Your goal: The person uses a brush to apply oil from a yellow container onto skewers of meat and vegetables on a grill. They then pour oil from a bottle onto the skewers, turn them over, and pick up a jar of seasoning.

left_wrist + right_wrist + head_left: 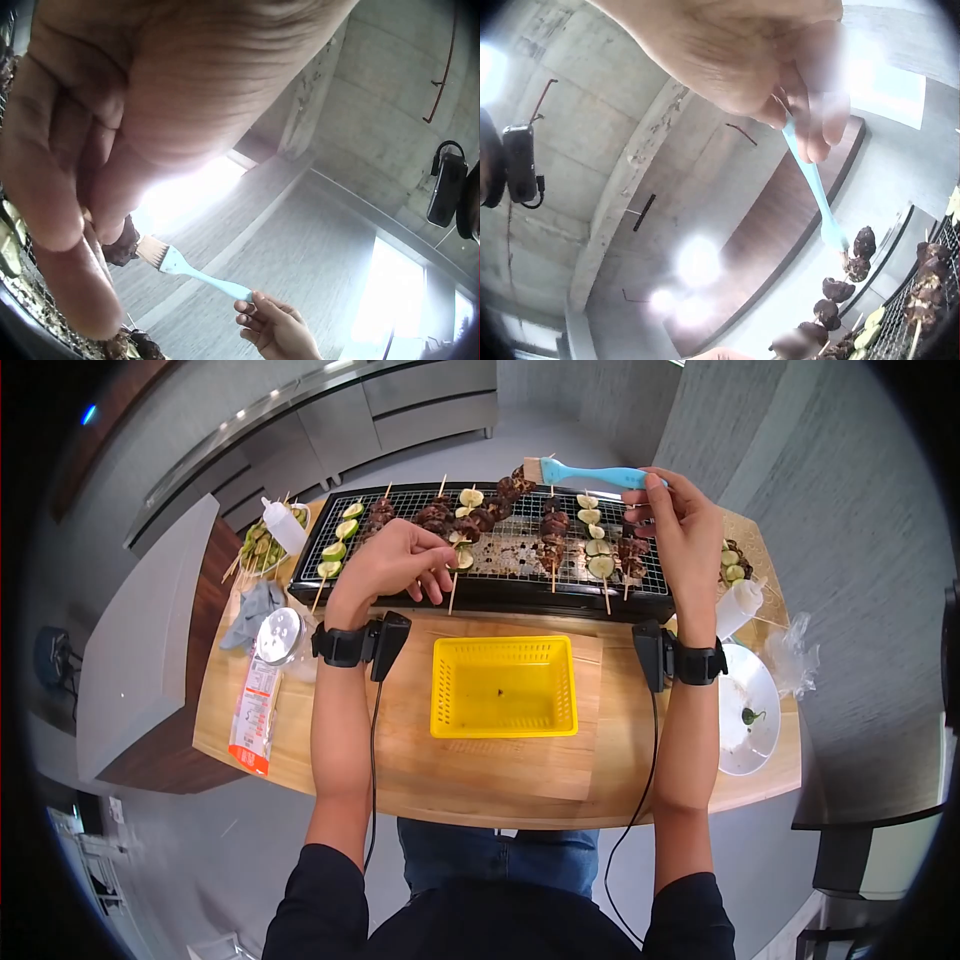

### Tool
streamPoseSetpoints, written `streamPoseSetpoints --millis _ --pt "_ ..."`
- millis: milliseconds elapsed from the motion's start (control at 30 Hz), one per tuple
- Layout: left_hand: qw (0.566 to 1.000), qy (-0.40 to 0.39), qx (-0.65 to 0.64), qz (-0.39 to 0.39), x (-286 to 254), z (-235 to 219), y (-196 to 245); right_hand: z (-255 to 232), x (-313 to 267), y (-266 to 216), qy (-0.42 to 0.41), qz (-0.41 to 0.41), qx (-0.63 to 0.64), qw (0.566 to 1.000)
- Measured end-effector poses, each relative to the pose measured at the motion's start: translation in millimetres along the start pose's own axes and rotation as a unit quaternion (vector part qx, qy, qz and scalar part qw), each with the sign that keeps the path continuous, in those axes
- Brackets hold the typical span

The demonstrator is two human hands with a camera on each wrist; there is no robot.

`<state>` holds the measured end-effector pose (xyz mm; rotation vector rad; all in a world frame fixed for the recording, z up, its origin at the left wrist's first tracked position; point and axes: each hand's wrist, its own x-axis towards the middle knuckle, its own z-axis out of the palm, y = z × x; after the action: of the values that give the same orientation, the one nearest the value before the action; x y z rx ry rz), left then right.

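My left hand (400,565) pinches the lower end of a meat skewer (492,510), which slants up to the right over the black grill (480,598). In the left wrist view the fingertips (79,315) close round its stick. From the right, my right hand (685,525) grips the handle of a light blue brush (590,475). The brush's bristles (845,260) touch the dark meat (858,268) near the skewer's upper end. Other meat skewers and green vegetable-slice skewers (340,540) lie on the grill's wire mesh.
A yellow basket (504,732) with a small dark bit inside stands before the grill. To the left are a squeeze bottle (284,527), a shaker jar (281,635) and a packet (254,710). A white plate (745,750), another bottle (740,607) and plastic wrap (797,655) are right.
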<state>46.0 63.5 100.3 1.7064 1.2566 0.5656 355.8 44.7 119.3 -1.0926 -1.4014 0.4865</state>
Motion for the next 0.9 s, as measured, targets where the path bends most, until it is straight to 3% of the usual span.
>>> streamPoseSetpoints --millis 300,567,900 --pt "1.0 -0.003 0.013 0.0 -1 -1 0 3 -2 3 -0.023 0.034 0.016 0.999" --pt "1.0 0.003 0.009 0.002 0 -2 -1 -2 0 5 0.011 -0.015 -0.029 0.999" --pt "1.0 0.006 0.018 -0.007 -3 -4 -1 -4 1 10 -0.002 0.01 -0.041 0.999"
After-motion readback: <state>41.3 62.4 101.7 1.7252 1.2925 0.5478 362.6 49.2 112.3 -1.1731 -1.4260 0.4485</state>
